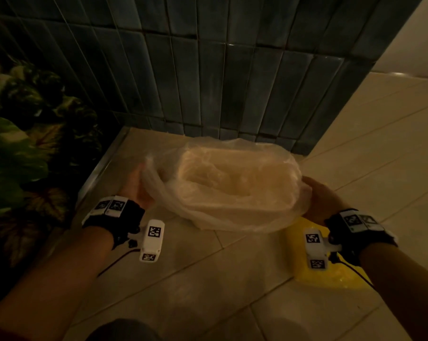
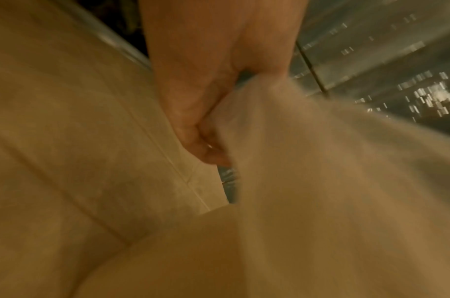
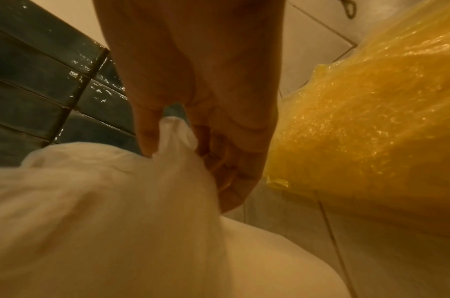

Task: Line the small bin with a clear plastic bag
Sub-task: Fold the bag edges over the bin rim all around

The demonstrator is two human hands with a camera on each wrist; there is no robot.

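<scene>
A small pale bin (image 1: 235, 178) stands on the floor by the tiled wall. A clear plastic bag (image 1: 208, 215) lies in its mouth and hangs loosely over its rim and sides. At the bin's left side my left hand (image 1: 136, 185) pinches the bag's edge (image 2: 244, 113). On the opposite side my right hand (image 1: 317, 200) grips the edge too, and the right wrist view shows the thumb and fingers (image 3: 218, 153) closed on a fold of the bag (image 3: 172, 137). The bin's wall (image 3: 269, 262) shows below the bag.
A dark green tiled wall (image 1: 208, 70) rises just behind the bin. Leafy plants (image 1: 23, 148) fill the left, behind a metal floor strip (image 1: 102, 166). A yellow plastic bag (image 1: 331, 271) lies on the beige floor tiles under my right wrist.
</scene>
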